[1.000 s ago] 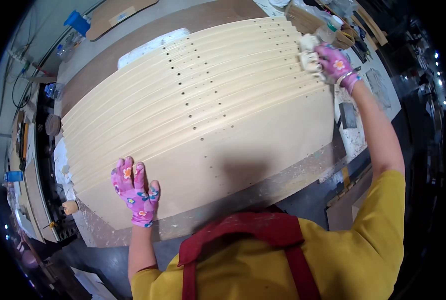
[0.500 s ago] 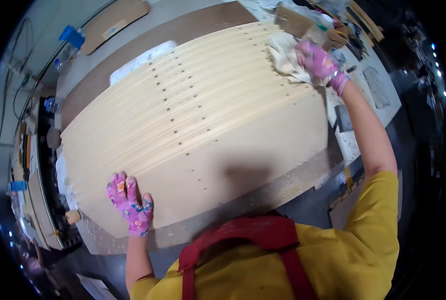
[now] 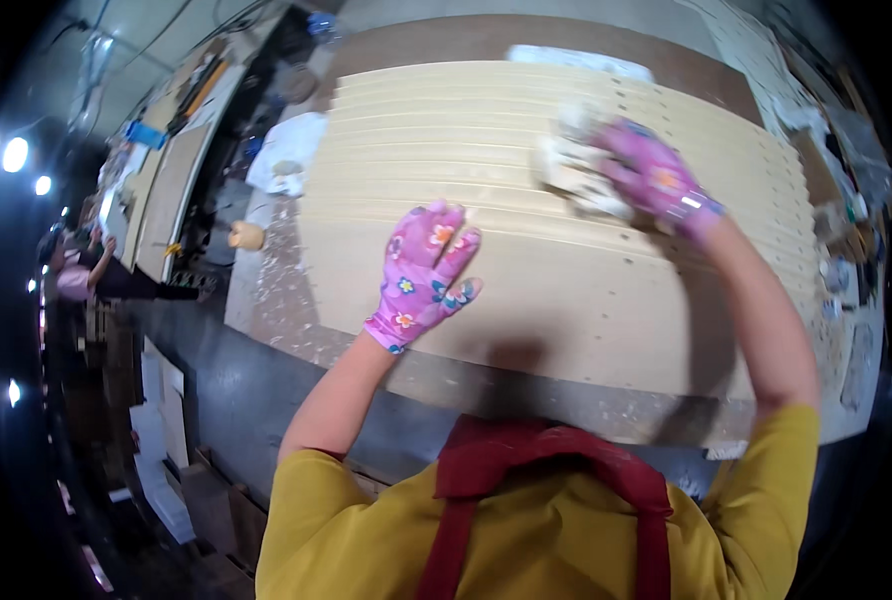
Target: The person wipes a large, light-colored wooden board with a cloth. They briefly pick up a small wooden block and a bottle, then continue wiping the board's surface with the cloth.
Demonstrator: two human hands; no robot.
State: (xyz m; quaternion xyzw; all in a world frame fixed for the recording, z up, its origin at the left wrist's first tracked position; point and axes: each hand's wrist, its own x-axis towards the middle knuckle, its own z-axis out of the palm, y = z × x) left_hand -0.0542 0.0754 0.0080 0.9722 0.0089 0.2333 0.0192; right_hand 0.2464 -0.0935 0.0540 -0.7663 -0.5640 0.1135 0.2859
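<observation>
Several pale wooden panels [image 3: 416,150] lie overlapped in a staggered stack, with rows of small dark holes toward their right part. My right hand [image 3: 654,178], in a pink flowered glove, grips a crumpled whitish cloth [image 3: 578,172] against the stepped panel edges. Both the hand and the cloth are smeared by motion. On the plain front panel, left of the middle, rests my left hand [image 3: 424,275] in a matching glove. Its fingers are stretched out and it holds nothing.
Under the panels is a paint-specked worktable [image 3: 266,290]. A small wooden block [image 3: 246,235] and a white sheet [image 3: 288,155] lie at its left. Bottles and a cardboard box [image 3: 816,170] crowd the right. Another person [image 3: 81,270] is at far left.
My right hand has moved the cloth leftward, from the panels' far right end toward their middle. My left hand is farther from the panels' left end. The head view has turned left.
</observation>
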